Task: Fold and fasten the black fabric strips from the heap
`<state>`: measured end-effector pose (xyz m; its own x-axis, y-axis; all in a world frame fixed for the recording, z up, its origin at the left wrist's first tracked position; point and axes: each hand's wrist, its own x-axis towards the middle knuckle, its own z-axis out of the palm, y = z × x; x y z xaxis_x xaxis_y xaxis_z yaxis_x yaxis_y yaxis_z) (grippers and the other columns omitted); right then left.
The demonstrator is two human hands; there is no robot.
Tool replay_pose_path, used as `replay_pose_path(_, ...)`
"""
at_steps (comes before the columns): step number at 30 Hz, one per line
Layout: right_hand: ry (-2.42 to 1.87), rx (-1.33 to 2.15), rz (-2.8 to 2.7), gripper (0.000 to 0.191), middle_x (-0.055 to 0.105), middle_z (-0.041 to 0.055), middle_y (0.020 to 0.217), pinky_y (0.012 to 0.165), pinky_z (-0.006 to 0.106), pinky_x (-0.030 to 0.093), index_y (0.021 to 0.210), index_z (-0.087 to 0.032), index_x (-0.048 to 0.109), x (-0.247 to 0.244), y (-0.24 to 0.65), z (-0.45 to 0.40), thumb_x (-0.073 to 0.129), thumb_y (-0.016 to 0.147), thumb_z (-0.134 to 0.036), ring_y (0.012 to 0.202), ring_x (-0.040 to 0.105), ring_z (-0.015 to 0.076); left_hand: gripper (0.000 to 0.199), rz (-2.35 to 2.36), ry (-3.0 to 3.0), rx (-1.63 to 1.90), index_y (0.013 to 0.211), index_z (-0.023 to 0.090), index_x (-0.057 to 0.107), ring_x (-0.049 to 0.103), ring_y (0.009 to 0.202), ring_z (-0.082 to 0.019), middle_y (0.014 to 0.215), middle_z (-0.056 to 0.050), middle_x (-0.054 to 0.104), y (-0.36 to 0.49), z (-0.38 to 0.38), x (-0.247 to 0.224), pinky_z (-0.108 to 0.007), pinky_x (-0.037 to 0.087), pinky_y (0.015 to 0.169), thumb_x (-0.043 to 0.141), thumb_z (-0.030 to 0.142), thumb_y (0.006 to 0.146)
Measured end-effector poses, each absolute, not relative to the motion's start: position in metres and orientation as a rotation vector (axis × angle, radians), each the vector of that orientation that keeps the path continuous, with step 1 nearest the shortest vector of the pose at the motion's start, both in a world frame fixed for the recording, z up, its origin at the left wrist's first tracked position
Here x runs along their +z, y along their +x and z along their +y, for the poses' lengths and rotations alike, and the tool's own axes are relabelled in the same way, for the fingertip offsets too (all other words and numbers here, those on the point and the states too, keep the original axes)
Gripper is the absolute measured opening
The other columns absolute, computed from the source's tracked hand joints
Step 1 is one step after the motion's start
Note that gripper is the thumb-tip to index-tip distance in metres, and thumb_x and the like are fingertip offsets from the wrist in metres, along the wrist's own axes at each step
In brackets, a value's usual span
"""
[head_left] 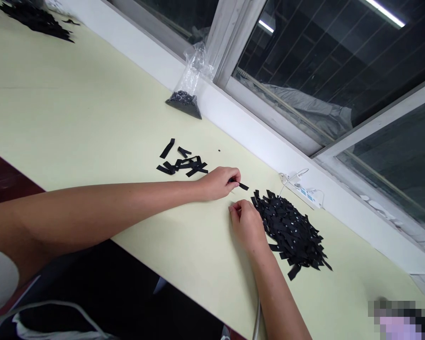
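My left hand (pixel 219 183) reaches across the table with thumb and fingers pinched on a short black fabric strip (pixel 244 186), whose end sticks out to the right. Just below and to the right, my right hand (pixel 247 221) is closed, thumb against the fingers; what is between them, if anything, is hidden. Beside the right hand lies a large heap of black strips (pixel 293 231) dotted with small shiny studs. Left of my left hand, a smaller scatter of black strips (pixel 189 164) lies loose on the pale table (pixel 92 132).
At the wall stands a clear plastic bag (pixel 187 97) with small dark pieces in it. A white power strip (pixel 304 193) with cables lies behind the heap. Another dark pile (pixel 35 21) is at the far left. A cable (pixel 258 316) hangs at the front edge.
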<state>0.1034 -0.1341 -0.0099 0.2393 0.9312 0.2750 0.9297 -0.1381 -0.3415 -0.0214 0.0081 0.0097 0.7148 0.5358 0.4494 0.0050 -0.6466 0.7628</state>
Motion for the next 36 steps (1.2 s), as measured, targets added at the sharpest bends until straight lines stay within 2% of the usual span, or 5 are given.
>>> replay_pose_path(5,-2.019,0.062,-1.69,0.016,0.067,0.0038,0.081,0.064,0.031,0.041,0.092,-0.023,0.062,0.002,0.104,-0.142,0.05,0.094,-0.032,0.068,0.058,0.0187,0.008,0.398,2.193,0.846,0.087,0.018,0.062,0.056,0.075,-0.015,0.085,-0.003,0.066,-0.022,0.013,0.007,-0.029,0.04,0.068,0.054,0.021,0.09)
replay_pose_path(9,-1.846,-0.063,-1.316,0.022,0.071,0.0061,0.092,0.071,0.032,0.049,0.099,-0.022,0.063,0.015,0.119,-0.149,0.059,0.092,-0.042,0.073,0.063,0.018,0.009,0.245,2.201,0.756,0.086,0.018,0.066,0.059,0.077,-0.015,0.086,-0.003,0.069,-0.024,0.008,0.01,-0.029,0.042,0.071,0.057,0.018,0.087)
replay_pose_path(13,-1.662,0.163,-1.097,0.033,0.07,0.0077,0.093,0.076,0.034,0.052,0.096,-0.021,0.062,0.015,0.128,-0.148,0.072,0.082,-0.048,0.082,0.066,0.0196,0.01,0.009,2.115,0.636,0.088,0.019,0.071,0.063,0.081,-0.015,0.09,-0.003,0.073,-0.024,-0.005,0.014,-0.029,0.045,0.076,0.062,0.016,0.085)
replay_pose_path(18,-1.502,0.555,-1.079,0.03,0.069,0.0035,0.08,0.068,0.031,0.052,0.092,-0.021,0.061,0.006,0.121,-0.141,0.076,0.079,-0.044,0.071,0.064,0.0162,0.011,0.002,2.059,0.636,0.087,0.02,0.073,0.066,0.083,-0.015,0.091,-0.003,0.074,-0.022,-0.009,0.013,-0.028,0.046,0.077,0.064,0.014,0.084)
replay_pose_path(36,-1.515,0.664,-0.963,0.038,0.073,0.0049,0.084,0.078,0.034,0.058,0.088,-0.019,0.065,0.012,0.114,-0.143,0.084,0.071,-0.047,0.076,0.07,0.0176,0.009,0.089,2.221,0.625,0.088,0.017,0.066,0.062,0.079,-0.014,0.088,-0.002,0.071,-0.024,-0.005,0.012,-0.027,0.042,0.072,0.058,0.013,0.086)
